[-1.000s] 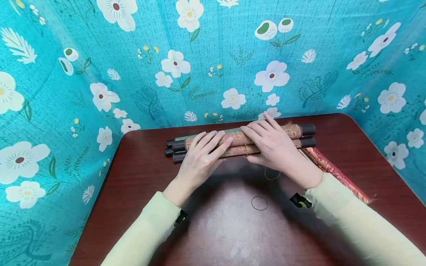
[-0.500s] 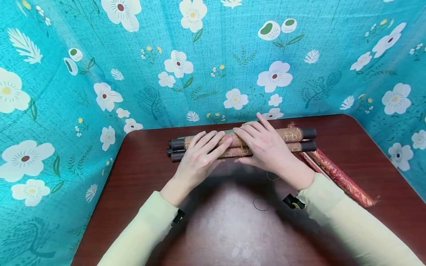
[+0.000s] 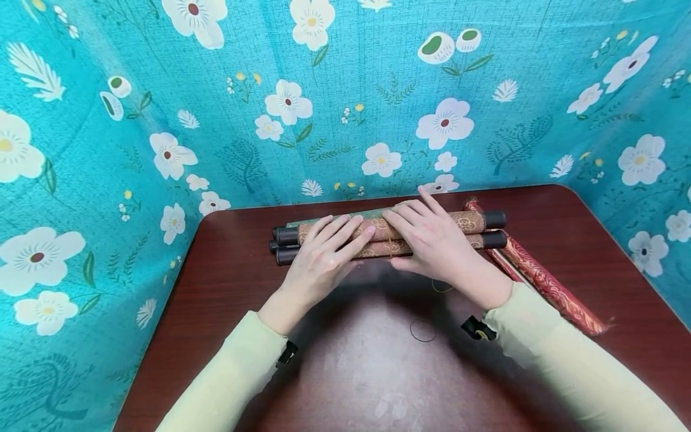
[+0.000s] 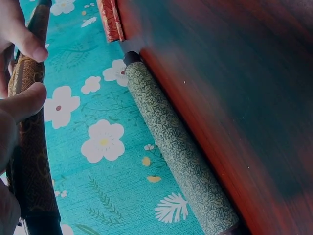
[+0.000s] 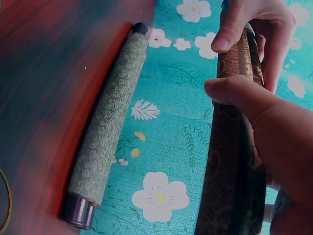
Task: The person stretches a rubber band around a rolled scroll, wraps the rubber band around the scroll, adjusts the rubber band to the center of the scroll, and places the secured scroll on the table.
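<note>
A brown scroll point(image 3: 472, 222) with gold patterning and black end knobs is held up by both hands, its two rollers side by side. My left hand point(image 3: 324, 253) grips it left of the middle, thumb and fingers around it. Just right of the middle, my right hand point(image 3: 432, 240) grips the same scroll, its index finger raised. A thin yellowish elastic band point(image 3: 391, 245) loops around the scroll between the hands. Behind it lies a green patterned scroll point(image 4: 173, 139) on the table, mostly covered in the head view but plain in both wrist views.
A red and gold scroll point(image 3: 550, 279) lies slantwise at the right of the dark red table point(image 3: 216, 288). One thin dark band point(image 3: 411, 329) lies in front of the hands, and a yellowish band point(image 3: 442, 291) lies near the right wrist. A blue flowered cloth point(image 3: 335, 168) hangs behind.
My right hand has shifted slightly left along the brown scroll, closer to my left hand, and the band around it sits a little further left. The red scroll shows more fully.
</note>
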### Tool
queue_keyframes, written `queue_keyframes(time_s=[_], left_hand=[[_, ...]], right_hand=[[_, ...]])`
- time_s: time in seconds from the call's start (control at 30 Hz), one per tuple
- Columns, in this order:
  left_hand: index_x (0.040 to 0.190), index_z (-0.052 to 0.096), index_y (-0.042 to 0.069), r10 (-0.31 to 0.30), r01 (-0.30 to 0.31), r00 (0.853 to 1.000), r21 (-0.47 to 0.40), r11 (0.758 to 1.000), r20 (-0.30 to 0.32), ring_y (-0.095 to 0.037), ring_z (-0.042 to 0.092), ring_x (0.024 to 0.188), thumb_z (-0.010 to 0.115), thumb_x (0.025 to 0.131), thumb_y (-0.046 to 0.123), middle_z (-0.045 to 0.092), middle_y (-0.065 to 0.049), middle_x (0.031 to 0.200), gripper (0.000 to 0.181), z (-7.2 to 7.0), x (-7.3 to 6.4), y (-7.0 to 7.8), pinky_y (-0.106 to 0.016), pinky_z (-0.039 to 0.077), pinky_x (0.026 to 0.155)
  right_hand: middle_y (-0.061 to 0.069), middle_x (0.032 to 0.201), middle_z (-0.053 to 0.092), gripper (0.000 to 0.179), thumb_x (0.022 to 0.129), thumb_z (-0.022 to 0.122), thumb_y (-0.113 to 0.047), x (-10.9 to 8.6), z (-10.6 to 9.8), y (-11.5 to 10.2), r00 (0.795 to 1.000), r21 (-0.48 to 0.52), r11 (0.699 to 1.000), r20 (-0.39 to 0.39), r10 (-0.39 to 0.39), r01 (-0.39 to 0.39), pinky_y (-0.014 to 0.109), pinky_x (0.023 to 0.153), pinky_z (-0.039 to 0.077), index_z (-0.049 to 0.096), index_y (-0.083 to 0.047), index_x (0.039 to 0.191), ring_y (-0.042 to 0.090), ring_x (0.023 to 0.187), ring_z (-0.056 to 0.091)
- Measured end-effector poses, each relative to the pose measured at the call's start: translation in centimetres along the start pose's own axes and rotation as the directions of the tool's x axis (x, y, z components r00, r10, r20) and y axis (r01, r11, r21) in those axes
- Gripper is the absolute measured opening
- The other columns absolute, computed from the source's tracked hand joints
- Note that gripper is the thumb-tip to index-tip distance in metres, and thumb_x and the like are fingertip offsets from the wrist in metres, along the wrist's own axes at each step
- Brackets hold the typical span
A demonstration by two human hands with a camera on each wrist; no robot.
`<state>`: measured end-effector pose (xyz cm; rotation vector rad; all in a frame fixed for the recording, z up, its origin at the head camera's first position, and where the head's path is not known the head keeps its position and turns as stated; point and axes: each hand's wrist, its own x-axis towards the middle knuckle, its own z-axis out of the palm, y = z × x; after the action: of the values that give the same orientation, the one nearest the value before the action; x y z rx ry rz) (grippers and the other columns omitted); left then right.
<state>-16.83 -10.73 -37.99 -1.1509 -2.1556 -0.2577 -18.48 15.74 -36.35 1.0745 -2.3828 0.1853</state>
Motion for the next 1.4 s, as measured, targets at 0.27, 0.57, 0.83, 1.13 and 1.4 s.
queue_keyframes(time_s=[0.27,0.57,0.83,1.13,1.4], left_hand=[[0.144,0.068,0.014,-0.014,0.014,1.0,-0.02,1.0,-0.001,-0.034,0.062,0.133,0.098,0.079,0.019,0.067,-0.015,0.144,0.072,-0.1,-0.3,0.1,-0.052,0.045,0.117],[0.144,0.068,0.011,-0.06,0.061,0.998,-0.062,0.996,0.014,-0.035,0.063,0.131,0.098,0.078,0.017,0.067,-0.015,0.143,0.073,0.2,-0.5,0.2,-0.053,0.046,0.115],[0.144,0.069,0.011,-0.157,0.164,0.985,-0.098,0.982,0.071,-0.035,0.064,0.13,0.096,0.08,0.017,0.068,-0.016,0.142,0.069,0.5,-0.9,0.2,-0.056,0.048,0.112],[0.144,0.069,0.009,-0.316,0.333,0.939,-0.122,0.935,0.136,-0.039,0.066,0.128,0.096,0.08,0.019,0.068,-0.018,0.141,0.07,0.2,-2.0,-0.5,-0.058,0.05,0.109],[0.146,0.067,0.012,-0.522,0.556,0.824,-0.14,0.819,0.222,-0.038,0.066,0.129,0.095,0.082,0.024,0.069,-0.017,0.141,0.071,-0.1,-4.0,-1.1,-0.057,0.054,0.106]], right_hand=[[0.016,0.124,0.07,0.089,0.065,0.1,-0.049,0.7,0.5,-0.6,1.0,0.014,1.0,-0.019,-0.016,0.016,0.062,0.126,0.028,0.067,0.0,0.131,0.039,0.12,0.061],[0.019,0.13,0.068,0.103,0.07,0.096,-0.06,0.4,0.6,-0.7,0.999,-0.012,1.0,0.035,0.002,-0.002,0.065,0.126,0.027,0.061,0.002,0.145,0.039,0.125,0.06],[0.021,0.134,0.067,0.11,0.07,0.097,-0.057,-0.4,0.1,0.0,1.0,-0.026,1.0,-0.017,0.015,-0.016,0.065,0.125,0.028,0.054,0.001,0.153,0.041,0.129,0.059],[0.021,0.133,0.067,0.107,0.07,0.098,-0.052,-2.0,-0.5,0.8,0.998,-0.005,1.0,-0.062,0.03,-0.03,0.064,0.126,0.026,0.054,0.001,0.153,0.042,0.128,0.059],[0.02,0.131,0.068,0.105,0.069,0.098,-0.053,-2.9,-0.3,1.3,0.997,-0.014,0.999,-0.076,0.031,-0.032,0.065,0.124,0.029,0.057,0.001,0.15,0.041,0.125,0.06]])
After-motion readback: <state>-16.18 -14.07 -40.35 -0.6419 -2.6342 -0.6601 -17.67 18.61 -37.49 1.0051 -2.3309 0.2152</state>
